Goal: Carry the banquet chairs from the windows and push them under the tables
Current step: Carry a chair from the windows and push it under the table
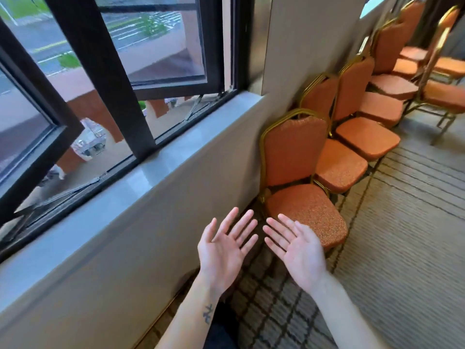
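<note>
Nearest chair [307, 210]: orange seat & back, gold metal frame, standing on the floor w/ its back to the wall [125, 248], just right of the window's end. It's first in a row of chairs [367, 137] of the same type, running along the wall to the far right, seats packed close, each partly overlapping the next in view. Further chairs in the row are blurred. A separate chair [445, 94] stands off the row at far right, out from the wall.

Left hand [221, 250] & right hand [299, 250]: both palm up, fingers straight and spread, holding nothing, side by side, fingertips nearly meeting. They sit on the near side of the nearest chair; right hand overlaps the seat's near front corner in view, can't tell if touching. Left forearm has a small dark tattoo [208, 313].

Left of the chairs: grey sill [151, 172] under a black-framed window [100, 71], sashes swung open outward, street & greenery beyond. Floor: patterned carpet [402, 222], striped on the right, grid pattern nr the wall.
</note>
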Demonstrator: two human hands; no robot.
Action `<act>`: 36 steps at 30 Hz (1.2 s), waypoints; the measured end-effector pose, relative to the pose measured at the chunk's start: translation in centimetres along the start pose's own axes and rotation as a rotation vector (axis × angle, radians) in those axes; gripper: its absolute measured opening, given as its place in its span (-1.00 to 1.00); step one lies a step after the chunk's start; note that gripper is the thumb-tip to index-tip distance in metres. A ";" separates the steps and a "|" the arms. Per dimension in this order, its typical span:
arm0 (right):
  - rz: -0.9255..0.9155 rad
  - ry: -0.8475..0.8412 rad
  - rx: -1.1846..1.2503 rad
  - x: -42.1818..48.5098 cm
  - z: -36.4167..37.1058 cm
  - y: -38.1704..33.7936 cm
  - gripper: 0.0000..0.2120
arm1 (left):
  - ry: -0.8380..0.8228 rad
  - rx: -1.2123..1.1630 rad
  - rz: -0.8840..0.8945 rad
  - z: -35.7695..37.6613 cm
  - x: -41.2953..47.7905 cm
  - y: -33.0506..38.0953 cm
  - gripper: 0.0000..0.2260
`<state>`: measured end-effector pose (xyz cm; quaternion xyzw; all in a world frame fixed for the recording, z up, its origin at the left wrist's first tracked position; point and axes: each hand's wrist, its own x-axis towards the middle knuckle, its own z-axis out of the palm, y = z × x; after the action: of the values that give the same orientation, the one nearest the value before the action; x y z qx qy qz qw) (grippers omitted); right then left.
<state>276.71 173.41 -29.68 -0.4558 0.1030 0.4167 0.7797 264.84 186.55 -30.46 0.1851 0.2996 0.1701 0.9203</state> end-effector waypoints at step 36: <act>-0.038 0.143 0.049 44.6 5.4 -26.7 -0.59 | -0.049 0.134 -0.198 22.7 47.5 8.6 -0.48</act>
<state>323.60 196.16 -34.09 -0.4671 0.1597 0.3656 0.7891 313.24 208.74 -32.82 0.2199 0.3045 0.0533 0.9252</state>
